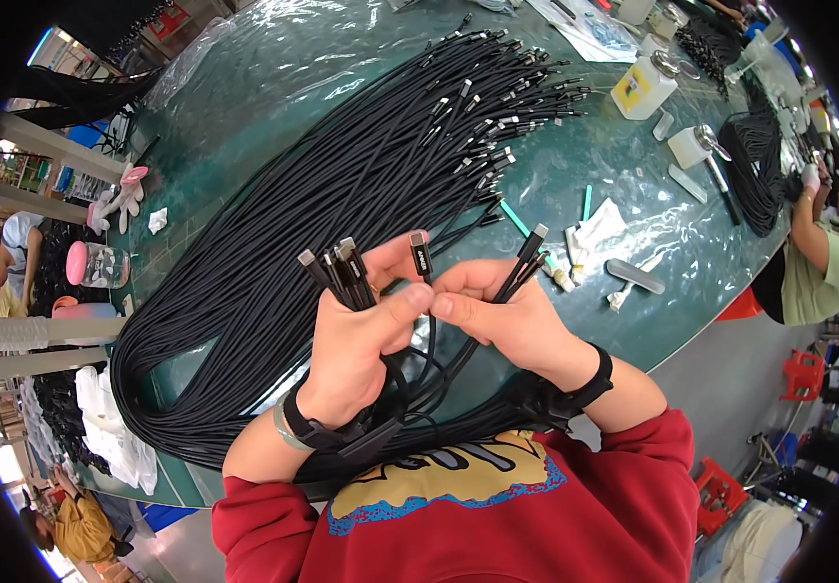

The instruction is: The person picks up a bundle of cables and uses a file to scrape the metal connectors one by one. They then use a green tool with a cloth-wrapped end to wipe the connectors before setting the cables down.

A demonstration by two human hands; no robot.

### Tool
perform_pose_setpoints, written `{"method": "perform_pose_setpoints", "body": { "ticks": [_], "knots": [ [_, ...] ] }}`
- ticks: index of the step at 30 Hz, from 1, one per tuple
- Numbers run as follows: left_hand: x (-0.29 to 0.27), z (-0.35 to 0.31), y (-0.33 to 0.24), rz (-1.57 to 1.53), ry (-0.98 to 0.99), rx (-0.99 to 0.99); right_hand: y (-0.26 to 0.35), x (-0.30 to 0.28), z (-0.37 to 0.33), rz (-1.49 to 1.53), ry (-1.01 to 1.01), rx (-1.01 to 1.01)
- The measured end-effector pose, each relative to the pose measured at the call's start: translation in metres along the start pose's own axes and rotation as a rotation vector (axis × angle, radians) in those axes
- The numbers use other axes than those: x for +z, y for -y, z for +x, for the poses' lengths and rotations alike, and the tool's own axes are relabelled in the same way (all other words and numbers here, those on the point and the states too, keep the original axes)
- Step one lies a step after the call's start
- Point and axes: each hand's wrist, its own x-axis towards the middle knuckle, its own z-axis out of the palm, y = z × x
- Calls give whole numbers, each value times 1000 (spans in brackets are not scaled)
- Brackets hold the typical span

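Several black cables with metal-tipped plugs (349,270) stick up from my left hand (356,335), which is closed around them. My right hand (512,316) is closed around another few cable ends (524,269). Between the hands one single plug (422,257) stands upright, its flat face toward me. Both thumbs meet just below it, at its cable; which fingers bear it I cannot tell exactly. The held cables hang below the hands. Beyond them a large bundle of black cables (312,185) lies looped across the green table, its plugs fanned out at the far right.
On the green table (273,49) at right stand a yellow-labelled bottle (645,85) and a white pump bottle (693,146). Nearby lie crumpled tissue (599,225), a grey flat tool (635,276) and another cable coil (754,165). A pink-lidded jar (99,264) stands left. Other people sit around the table.
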Motion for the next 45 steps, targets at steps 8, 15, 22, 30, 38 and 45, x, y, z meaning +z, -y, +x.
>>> {"method": "perform_pose_setpoints", "body": {
  "ticks": [8,15,22,30,38,45],
  "knots": [
    [6,-4,-2,127,-127,-12,4,-4,-2,-102,208,88],
    [6,-5,-2,129,-77,4,-5,-6,1,-134,141,62],
    [8,-6,-2,172,-113,-18,-2,-2,1,-104,104,56],
    [4,-5,-2,67,-12,-54,-6,-2,-1,-172,86,26],
    [-5,5,7,-127,186,-72,5,12,-1,47,13,-49],
    [5,2,16,149,129,8,-7,0,1,-146,26,-13]
  ]
}}
